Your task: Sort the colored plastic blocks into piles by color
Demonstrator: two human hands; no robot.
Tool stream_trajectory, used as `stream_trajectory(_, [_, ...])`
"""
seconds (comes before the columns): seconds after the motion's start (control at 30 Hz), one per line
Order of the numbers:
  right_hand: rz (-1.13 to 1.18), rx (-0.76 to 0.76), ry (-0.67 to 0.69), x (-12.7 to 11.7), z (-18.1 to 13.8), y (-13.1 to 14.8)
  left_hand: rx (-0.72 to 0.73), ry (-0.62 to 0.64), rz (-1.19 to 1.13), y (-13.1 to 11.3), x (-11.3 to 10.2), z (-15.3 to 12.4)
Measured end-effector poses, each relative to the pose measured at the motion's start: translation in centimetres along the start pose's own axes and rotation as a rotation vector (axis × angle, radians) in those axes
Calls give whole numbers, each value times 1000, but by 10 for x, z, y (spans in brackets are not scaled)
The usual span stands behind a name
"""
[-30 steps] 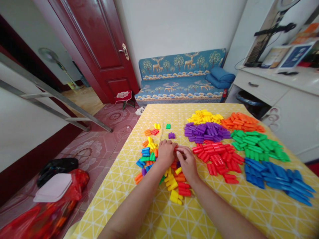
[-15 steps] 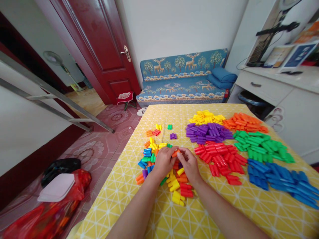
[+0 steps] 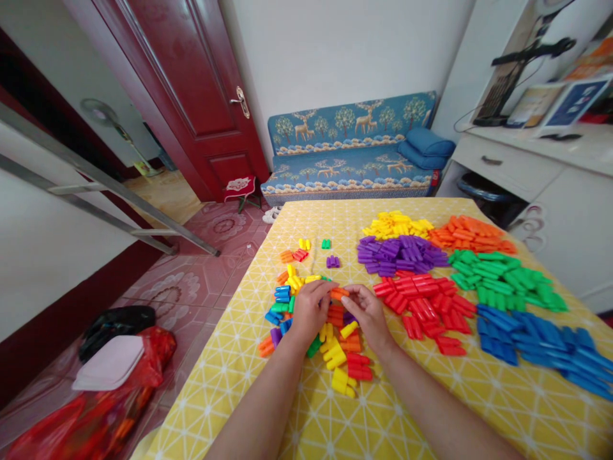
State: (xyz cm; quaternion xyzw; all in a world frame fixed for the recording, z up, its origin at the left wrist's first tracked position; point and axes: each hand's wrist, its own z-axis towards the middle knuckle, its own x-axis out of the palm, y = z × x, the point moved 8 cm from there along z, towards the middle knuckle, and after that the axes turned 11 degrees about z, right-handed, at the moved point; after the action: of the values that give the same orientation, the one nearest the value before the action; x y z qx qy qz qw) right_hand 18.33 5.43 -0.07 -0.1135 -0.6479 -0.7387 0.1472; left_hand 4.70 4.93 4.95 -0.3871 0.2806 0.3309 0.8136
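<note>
Orange block (image 3: 339, 294), lifted since before, between left hand (image 3: 310, 309) and right hand (image 3: 368, 314).

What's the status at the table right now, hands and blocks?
Left hand and right hand both pinching one orange block. Mixed block pile under the hands. Sorted red pile close on the right, not touching.

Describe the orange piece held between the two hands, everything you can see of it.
The orange piece is a small, glossy plastic block, short and rounded like a stubby tube. It lies roughly level, lifted just above the mixed pile of coloured blocks on the yellow tablecloth. The left hand pinches its left end, the right hand its right end. Fingers hide finer detail.
</note>
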Motion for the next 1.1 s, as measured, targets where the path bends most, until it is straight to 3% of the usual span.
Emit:
stream_trajectory(0.13, [-13, 28, 41, 5, 0, -5, -6, 5, 6, 1, 2, -1])
stream_trajectory(0.27, [-93, -48, -69, -2, -3, 6, -59, 100, 119, 5, 8, -1])
stream_trajectory(0.4, [-173, -139, -229, -21, -8, 33, -20, 245, 294, 2, 16, 1])
stream_trajectory(0.5, [-218, -229, -286, -43, 0, 65, 33, 285, 325, -2, 18, 1])
stream_trajectory(0.6, [-339, -357, -328, -82, 28, 107, 33, 271, 322, -2, 17, 1])
stream_trajectory(0.7, [-629, -440, -457, -145, 70, 146, 30, 267, 316, -2, 17, 1])
stream_trajectory(0.8, [-907, -384, -629, -221, 112, 171, 29, 265, 311, -2, 16, 1])
stream_trajectory(0.9, [-1090, -224, -835, -288, 136, 182, 27, 261, 306, -2, 16, 1])
stream_trajectory(1.0, [-1200, -114, -928, -320, 146, 182, 26, 263, 302, -2, 17, 1])
stream_trajectory(1.1, [-1281, -119, -855, -319, 154, 176, 26, 261, 299, -1, 17, 1])
